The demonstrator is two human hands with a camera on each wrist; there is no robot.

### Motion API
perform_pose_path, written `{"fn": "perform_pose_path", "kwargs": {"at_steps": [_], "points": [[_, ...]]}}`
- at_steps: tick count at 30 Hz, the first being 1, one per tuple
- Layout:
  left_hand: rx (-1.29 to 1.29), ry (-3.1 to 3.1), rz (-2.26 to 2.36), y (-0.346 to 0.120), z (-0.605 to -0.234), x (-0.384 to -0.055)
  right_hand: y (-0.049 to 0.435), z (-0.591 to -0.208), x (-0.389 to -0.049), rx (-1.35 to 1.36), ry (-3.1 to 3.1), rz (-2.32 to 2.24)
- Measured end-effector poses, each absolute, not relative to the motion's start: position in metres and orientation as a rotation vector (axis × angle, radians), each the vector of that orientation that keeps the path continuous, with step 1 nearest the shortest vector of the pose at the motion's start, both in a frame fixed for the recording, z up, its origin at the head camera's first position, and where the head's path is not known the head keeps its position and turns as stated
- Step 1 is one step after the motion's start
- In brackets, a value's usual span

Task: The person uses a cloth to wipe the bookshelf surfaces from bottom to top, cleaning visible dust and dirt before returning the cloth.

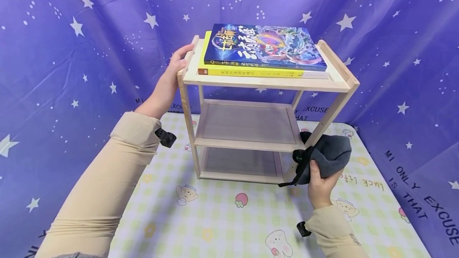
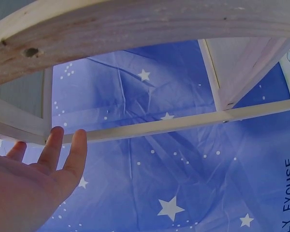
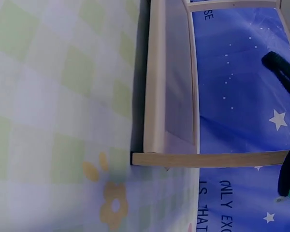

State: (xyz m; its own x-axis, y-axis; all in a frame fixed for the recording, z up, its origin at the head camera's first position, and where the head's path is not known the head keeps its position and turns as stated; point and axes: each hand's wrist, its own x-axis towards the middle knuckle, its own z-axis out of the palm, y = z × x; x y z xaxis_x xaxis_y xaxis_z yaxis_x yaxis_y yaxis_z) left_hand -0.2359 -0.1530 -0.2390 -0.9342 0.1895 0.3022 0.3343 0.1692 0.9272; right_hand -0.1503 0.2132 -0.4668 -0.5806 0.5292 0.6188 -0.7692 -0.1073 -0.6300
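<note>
A pale wooden three-tier shelf point(image 1: 247, 146) stands on the table. My left hand point(image 1: 167, 83) rests on the left edge of its top board, and in the left wrist view the left hand's fingers point(image 2: 77, 152) reach out along the frame. Beside the shelf's right front leg, my right hand point(image 1: 322, 186) grips a dark grey cloth item with black straps point(image 1: 331, 152), the thumb lying across its near side. The cloth's exact kind cannot be told. Its dark straps point(image 3: 286, 72) show at the right edge of the right wrist view, where the right hand is hidden.
On the top board lies a blue illustrated book point(image 1: 265, 47) over a yellow book point(image 1: 251, 72). A checked tablecloth point(image 1: 222, 222) with cartoon prints covers the table. Purple star-printed curtains point(image 1: 118, 23) hang behind and at both sides.
</note>
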Motion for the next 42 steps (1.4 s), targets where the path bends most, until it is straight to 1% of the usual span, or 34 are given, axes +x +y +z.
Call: {"fn": "perform_pose_path", "kwargs": {"at_steps": [16,23,27,34,42], "points": [[-0.522,-2.278,-1.913,-0.1518,-0.2386,-0.2360,0.2137,-0.4633,-0.1506,0.185,-1.496,1.834],[-0.523,-2.260,-1.938,-0.1505,-0.2387,-0.2358,0.2196,-0.4700,-0.1512,0.163,-1.575,1.766],[-0.528,-2.261,-1.939,-0.1509,-0.2387,-0.2355,0.2204,-0.4717,-0.1495,0.104,-1.681,1.690],[-0.517,-2.273,-1.919,-0.1513,-0.2392,-0.2357,0.2182,-0.4718,-0.1443,-0.077,-1.932,1.520],[-0.526,-2.281,-1.885,-0.1518,-0.2399,-0.2366,0.2174,-0.4715,-0.1474,-0.143,-2.055,1.508]]}}
